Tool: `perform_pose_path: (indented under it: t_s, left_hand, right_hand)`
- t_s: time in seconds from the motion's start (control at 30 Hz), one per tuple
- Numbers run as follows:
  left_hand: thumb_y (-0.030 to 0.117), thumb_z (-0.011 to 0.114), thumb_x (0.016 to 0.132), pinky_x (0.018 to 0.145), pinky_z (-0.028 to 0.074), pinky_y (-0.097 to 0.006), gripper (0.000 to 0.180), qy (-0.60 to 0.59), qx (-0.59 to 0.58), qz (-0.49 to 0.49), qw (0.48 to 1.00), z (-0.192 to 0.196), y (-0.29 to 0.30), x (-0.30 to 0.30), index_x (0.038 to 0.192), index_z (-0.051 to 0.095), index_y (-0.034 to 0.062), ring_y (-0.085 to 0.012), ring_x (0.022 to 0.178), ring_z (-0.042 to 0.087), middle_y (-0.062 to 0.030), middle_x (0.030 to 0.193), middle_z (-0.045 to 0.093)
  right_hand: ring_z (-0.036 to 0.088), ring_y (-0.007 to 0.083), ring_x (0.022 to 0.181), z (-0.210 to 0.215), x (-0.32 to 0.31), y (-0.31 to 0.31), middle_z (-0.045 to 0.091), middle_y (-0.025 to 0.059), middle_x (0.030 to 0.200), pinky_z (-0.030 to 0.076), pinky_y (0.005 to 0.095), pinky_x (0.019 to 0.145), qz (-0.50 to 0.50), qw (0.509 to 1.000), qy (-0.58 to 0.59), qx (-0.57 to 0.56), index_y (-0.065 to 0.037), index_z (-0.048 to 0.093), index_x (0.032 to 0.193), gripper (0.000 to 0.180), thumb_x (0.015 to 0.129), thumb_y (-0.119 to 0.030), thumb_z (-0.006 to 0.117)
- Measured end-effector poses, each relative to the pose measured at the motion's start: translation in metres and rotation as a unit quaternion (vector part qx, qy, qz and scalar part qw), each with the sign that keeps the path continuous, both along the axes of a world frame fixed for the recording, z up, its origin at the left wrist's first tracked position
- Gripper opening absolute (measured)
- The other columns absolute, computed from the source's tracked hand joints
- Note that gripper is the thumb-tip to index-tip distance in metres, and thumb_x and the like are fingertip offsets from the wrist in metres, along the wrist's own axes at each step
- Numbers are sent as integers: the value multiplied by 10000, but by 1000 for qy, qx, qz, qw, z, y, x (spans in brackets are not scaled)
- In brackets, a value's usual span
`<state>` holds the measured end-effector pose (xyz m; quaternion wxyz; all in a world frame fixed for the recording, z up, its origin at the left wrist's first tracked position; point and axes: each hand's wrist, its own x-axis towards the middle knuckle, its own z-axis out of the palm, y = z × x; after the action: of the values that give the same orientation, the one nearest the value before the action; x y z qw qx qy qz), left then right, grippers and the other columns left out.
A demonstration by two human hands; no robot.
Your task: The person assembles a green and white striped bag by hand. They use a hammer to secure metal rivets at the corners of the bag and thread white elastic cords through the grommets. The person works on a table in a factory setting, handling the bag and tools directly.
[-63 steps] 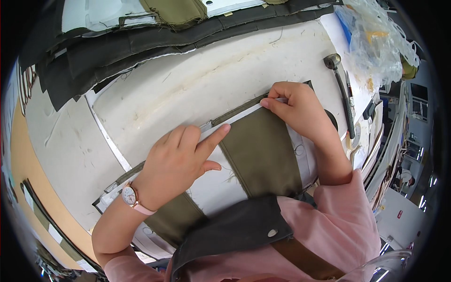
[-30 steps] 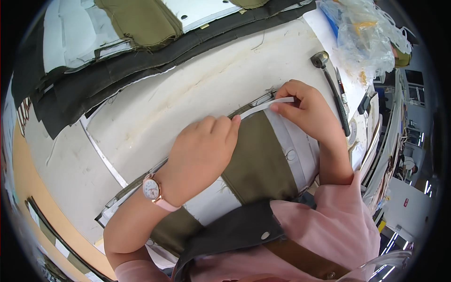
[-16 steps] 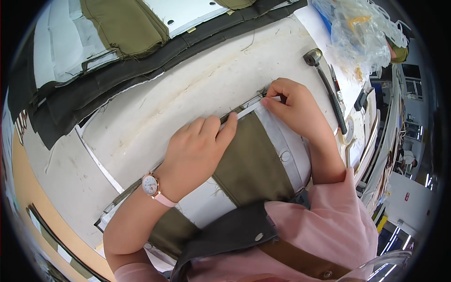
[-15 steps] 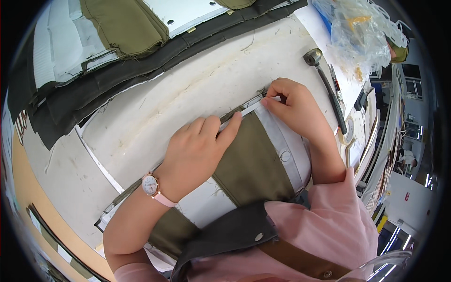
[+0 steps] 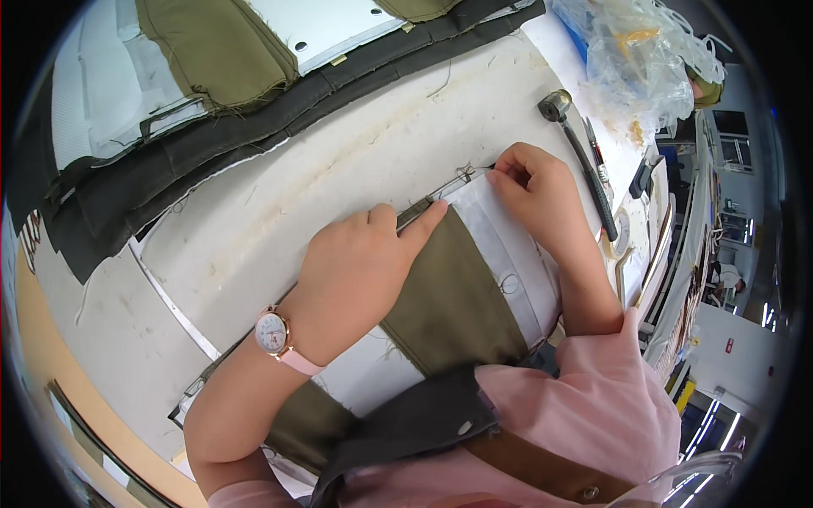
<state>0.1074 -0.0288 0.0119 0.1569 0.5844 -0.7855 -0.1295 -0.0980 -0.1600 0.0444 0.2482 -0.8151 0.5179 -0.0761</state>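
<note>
A panel of olive and white fabric (image 5: 453,292) lies in front of me, with frayed threads along its far edge. My left hand (image 5: 360,267), wearing a pink-strapped watch (image 5: 272,333), is closed over that edge; one digit stretches right and presses on the border of an olive band, while the other fingertips are hidden. My right hand (image 5: 538,186) pinches the panel's far right corner between thumb and curled fingers. Between the two hands runs the panel's white edge (image 5: 461,193), with loose dark threads beside it.
Across the table's far left lie layered olive, white and black fabric pieces (image 5: 220,63). To the right are a black-handled hammer (image 5: 584,161), a slim pen-like tool (image 5: 598,152), a tape roll (image 5: 622,230) and clear plastic bags (image 5: 635,59). The pale worktable (image 5: 254,212) bears loose threads.
The narrow white strip that stretched between my hands no longer stands out. My right hand has shifted slightly right along the edge; my left digit now points straighter along it.
</note>
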Motion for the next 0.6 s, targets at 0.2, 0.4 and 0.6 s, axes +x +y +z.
perform_pose_path:
  t_s: [0.2,0.4,0.6]
  left_hand:
    - [68,661,790,560,486,-346,646,0,-6,-1,1000,0,1,1,1400,572,261,-200,652,561,-41,757,472]
    - [71,667,783,559,483,-335,657,-7,-6,-4,1000,1,1,1,1404,567,260,-192,651,558,-35,759,469]
    - [64,659,783,568,482,-328,672,-26,-4,-2,1000,1,2,0,1417,555,261,-190,650,556,-34,759,464]
  right_hand:
    - [634,301,734,-8,-11,18,668,135,892,519,381,670,45,992,-58,-106,-13,682,938,113,828,-28,662]
    - [623,304,873,-16,-16,30,656,125,994,539,389,762,162,960,-24,-225,-3,698,1025,261,769,37,668]
    - [608,311,913,-19,-14,28,635,136,1021,530,385,796,179,956,-13,-230,15,684,1019,276,745,47,671]
